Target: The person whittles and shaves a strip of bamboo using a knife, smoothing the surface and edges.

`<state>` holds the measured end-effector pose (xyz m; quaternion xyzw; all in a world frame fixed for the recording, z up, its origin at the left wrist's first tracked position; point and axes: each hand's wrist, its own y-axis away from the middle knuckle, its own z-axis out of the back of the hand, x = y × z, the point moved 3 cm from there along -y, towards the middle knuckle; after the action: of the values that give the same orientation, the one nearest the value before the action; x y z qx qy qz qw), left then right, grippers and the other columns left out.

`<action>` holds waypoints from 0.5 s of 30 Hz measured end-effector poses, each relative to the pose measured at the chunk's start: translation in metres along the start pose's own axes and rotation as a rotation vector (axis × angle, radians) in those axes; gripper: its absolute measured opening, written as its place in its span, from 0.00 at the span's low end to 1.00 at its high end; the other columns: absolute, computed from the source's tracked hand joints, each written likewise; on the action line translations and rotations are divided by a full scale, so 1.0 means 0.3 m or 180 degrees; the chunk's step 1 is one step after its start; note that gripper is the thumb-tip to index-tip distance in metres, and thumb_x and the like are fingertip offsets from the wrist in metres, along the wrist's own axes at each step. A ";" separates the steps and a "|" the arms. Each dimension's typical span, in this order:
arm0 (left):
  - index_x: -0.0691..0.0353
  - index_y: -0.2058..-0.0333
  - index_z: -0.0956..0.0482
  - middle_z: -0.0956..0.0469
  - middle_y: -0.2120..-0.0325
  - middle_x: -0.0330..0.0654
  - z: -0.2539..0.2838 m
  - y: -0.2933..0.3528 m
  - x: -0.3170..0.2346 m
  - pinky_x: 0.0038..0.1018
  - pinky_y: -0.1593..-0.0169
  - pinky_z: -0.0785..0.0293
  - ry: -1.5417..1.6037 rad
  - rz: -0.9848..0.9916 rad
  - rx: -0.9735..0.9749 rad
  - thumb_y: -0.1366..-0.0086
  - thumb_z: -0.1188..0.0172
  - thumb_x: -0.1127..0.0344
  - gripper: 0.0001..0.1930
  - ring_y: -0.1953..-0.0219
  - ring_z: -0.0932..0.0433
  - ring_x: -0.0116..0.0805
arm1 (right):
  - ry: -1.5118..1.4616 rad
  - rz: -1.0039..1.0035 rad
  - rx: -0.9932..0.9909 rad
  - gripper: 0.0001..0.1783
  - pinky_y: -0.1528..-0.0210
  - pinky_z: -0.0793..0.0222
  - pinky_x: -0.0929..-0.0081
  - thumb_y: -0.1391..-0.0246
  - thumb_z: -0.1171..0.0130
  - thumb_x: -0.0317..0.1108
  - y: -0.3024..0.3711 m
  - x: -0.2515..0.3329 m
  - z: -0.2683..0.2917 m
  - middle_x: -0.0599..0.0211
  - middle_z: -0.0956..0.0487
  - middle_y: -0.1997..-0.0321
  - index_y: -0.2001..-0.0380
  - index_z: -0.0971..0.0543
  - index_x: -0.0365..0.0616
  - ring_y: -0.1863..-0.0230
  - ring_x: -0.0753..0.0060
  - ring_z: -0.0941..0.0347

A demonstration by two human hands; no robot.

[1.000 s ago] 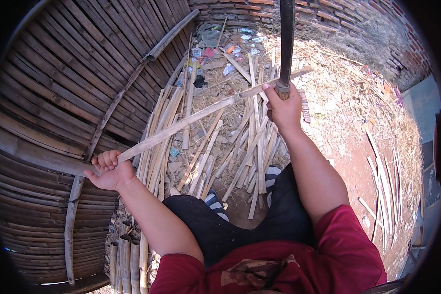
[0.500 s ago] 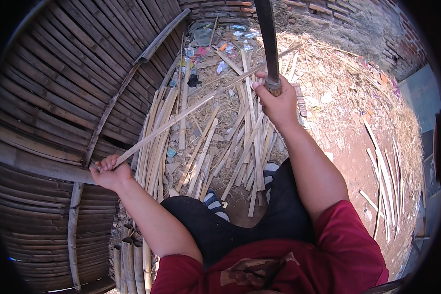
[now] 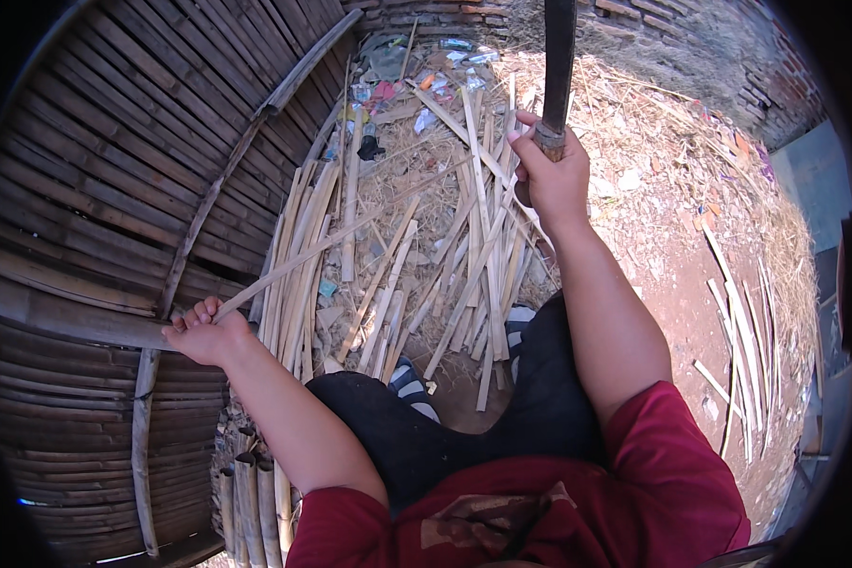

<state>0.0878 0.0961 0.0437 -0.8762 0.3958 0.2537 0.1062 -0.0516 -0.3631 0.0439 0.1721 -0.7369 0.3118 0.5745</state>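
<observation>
My left hand [image 3: 208,333] is closed round the near end of a long, thin bamboo strip [image 3: 298,267]. The strip slants up and away to the right, over the loose strips on the ground. My right hand [image 3: 557,185] grips the handle of a machete [image 3: 559,71]. Its dark blade points away from me and runs past the top edge of the view. Between my feet and beyond them lies a crossed heap of split bamboo strips [image 3: 488,270]. Where the held strip's far end stops is hard to make out near the heap.
A woven bamboo wall [image 3: 95,189] rises close on the left, with cut bamboo poles [image 3: 248,502] at its foot. More strips [image 3: 750,350] lie on the dirt at right. Litter [image 3: 383,92] and dry shavings are scattered before a brick wall [image 3: 672,71].
My right hand and the machete have shifted slightly right and a little away. My left hand has moved slightly left, with the bamboo strip still in it.
</observation>
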 end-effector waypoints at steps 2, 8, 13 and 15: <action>0.52 0.64 0.38 0.49 0.83 0.31 -0.032 0.030 0.013 0.26 0.75 0.45 -0.0055 -0.0069 0.0067 0.21 0.53 0.52 0.13 0.83 0.47 0.27 | -0.0100 -0.0064 -0.0089 0.21 0.71 0.30 0.79 0.40 0.28 0.35 -0.004 0.017 0.009 0.75 0.21 0.71 0.47 0.18 0.39 0.75 0.83 0.26; 0.56 0.58 0.35 0.43 0.79 0.33 -0.223 0.278 0.022 0.31 0.66 0.34 0.0227 -0.0651 0.0509 0.19 0.56 0.55 0.11 0.76 0.40 0.30 | -0.0405 -0.0056 -0.0308 0.19 0.75 0.31 0.79 0.40 0.29 0.34 -0.015 0.033 0.048 0.75 0.21 0.70 0.48 0.18 0.39 0.77 0.84 0.27; 0.65 0.33 0.36 0.34 0.38 0.56 -0.085 0.632 0.465 0.41 0.29 0.42 -0.3490 0.0744 0.2596 0.22 0.45 0.55 0.27 0.34 0.36 0.49 | -0.0312 -0.0023 -0.0427 0.17 0.73 0.32 0.81 0.40 0.29 0.33 -0.048 0.036 0.129 0.76 0.22 0.71 0.50 0.17 0.38 0.77 0.84 0.28; 0.66 0.31 0.34 0.34 0.34 0.61 0.110 0.681 0.641 0.43 0.27 0.40 -0.4742 0.1218 0.3522 0.29 0.35 0.46 0.39 0.30 0.35 0.55 | -0.0380 0.0006 -0.0466 0.17 0.73 0.32 0.80 0.40 0.29 0.33 -0.064 0.033 0.130 0.74 0.22 0.71 0.51 0.17 0.37 0.77 0.84 0.29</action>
<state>0.0305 -0.1499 -0.0830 -0.2344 0.4272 0.5372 0.6885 -0.0713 -0.4021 0.0528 0.1472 -0.7908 0.2468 0.5404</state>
